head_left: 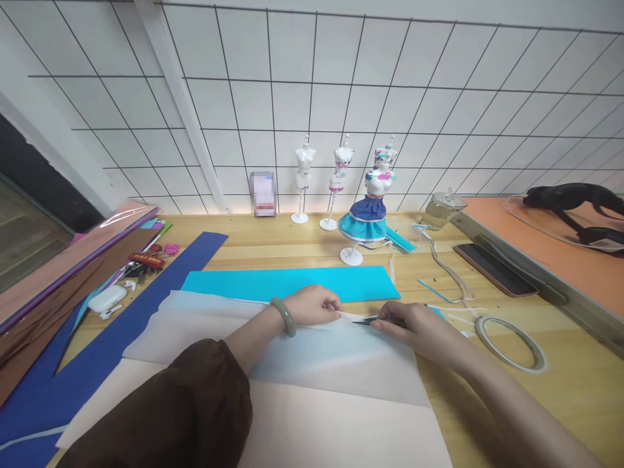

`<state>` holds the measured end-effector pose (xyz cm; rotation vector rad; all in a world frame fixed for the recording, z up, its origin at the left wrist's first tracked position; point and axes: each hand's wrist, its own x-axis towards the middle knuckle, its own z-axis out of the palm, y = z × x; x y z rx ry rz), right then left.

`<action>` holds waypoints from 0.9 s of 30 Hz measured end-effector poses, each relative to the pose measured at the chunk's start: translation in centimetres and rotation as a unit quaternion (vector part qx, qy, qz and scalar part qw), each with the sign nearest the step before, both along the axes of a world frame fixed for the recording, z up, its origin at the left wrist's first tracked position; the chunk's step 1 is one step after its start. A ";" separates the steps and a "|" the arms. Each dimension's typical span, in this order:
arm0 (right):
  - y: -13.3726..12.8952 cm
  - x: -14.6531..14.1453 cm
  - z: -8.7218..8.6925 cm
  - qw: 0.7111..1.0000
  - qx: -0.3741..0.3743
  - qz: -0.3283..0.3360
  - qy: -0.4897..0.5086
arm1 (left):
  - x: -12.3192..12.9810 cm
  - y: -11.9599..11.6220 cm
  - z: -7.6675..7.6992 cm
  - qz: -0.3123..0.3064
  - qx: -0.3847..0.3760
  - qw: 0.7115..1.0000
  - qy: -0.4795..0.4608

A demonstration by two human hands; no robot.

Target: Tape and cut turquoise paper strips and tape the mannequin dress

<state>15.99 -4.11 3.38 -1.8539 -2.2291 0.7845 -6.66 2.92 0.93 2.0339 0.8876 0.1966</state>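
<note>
A large sheer white sheet (341, 416) with fold lines lies over the near part of the wooden table. My left hand (316, 305), with a green bangle at the wrist, pinches the sheet's far edge. Just to its right, my right hand (400, 320) is closed around dark scissors (363, 322), whose blades point left along that edge. Beyond both hands lies a bright turquoise strip (292, 283), partly covered by the white sheet.
Three small mannequins stand at the back, one in a blue and turquoise skirt (363, 224). A tape roll (511, 344) and dark phone (494, 268) lie right. Blue material (146, 312), an earphone case (107, 299) and stacked coloured sheets (63, 273) are left.
</note>
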 end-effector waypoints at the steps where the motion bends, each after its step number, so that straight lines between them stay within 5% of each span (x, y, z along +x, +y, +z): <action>1: 0.0 -0.1 0.0 1.000 0.001 0.002 -0.002 | 0.0 0.0 0.0 0.003 -0.002 1.000 0.000; 27: 0.2 0.1 -0.8 0.999 0.012 0.003 0.045 | 0.0 0.2 -0.7 0.009 0.005 1.000 -0.021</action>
